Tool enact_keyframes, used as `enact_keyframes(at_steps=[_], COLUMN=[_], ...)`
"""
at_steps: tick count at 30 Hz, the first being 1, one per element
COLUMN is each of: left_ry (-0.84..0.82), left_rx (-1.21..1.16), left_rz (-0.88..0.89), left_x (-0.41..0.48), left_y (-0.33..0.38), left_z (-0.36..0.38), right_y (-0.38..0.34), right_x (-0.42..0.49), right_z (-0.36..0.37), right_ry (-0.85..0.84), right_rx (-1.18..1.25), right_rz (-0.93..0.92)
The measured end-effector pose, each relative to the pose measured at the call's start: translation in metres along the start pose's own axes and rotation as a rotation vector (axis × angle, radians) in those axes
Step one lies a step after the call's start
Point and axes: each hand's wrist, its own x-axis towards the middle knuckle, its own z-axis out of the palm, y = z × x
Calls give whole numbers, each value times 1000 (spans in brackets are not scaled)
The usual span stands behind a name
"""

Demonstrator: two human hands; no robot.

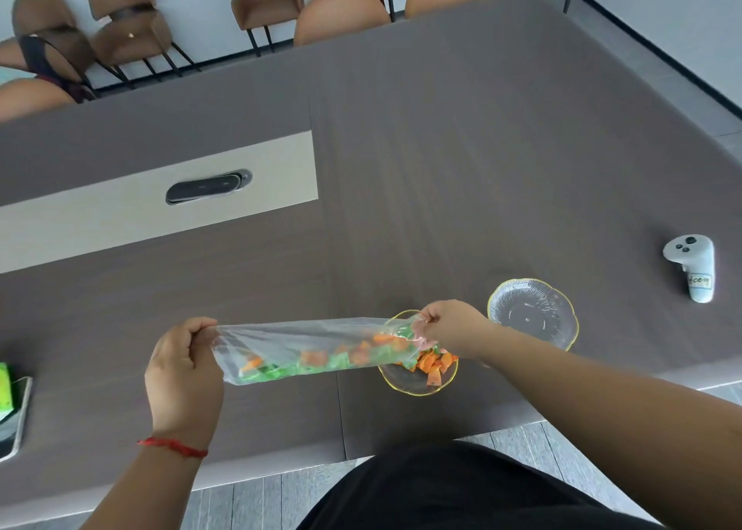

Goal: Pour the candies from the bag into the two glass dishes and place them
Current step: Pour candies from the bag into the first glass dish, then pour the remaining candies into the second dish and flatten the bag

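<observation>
A clear plastic bag (297, 343) with orange and green candies is stretched sideways above the table. My left hand (184, 365) grips its closed left end. My right hand (449, 327) pinches the mouth end over the near glass dish (405, 385), which has a gold rim. Orange candies (435, 365) lie in that dish under the bag's mouth. A second gold-rimmed glass dish (532, 313) stands just right of it and holds nothing.
A white hand controller (692, 268) lies at the far right of the brown table (441, 168). A green item on a tray (12, 401) sits at the left edge. A black socket cover (206, 186) is set in a pale panel. Chairs line the far side.
</observation>
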Motion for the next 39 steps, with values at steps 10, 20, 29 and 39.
enact_keyframes(at_steps=[10, 20, 29, 39], left_ry=[-66, -18, -26, -295], left_rx=[-4, -40, -185, -230], left_rz=[-39, -126, -45, 323], left_x=[-2, -3, 13, 25], left_y=[-1, -5, 54, 139], left_z=[6, 3, 10, 97], right_y=[4, -11, -16, 73], right_x=[-13, -14, -39, -63], right_z=[-1, -10, -73, -144], right_ry=[33, 82, 189, 379], right_rx=[-73, -93, 58, 323], right_rz=[-28, -81, -116, 62])
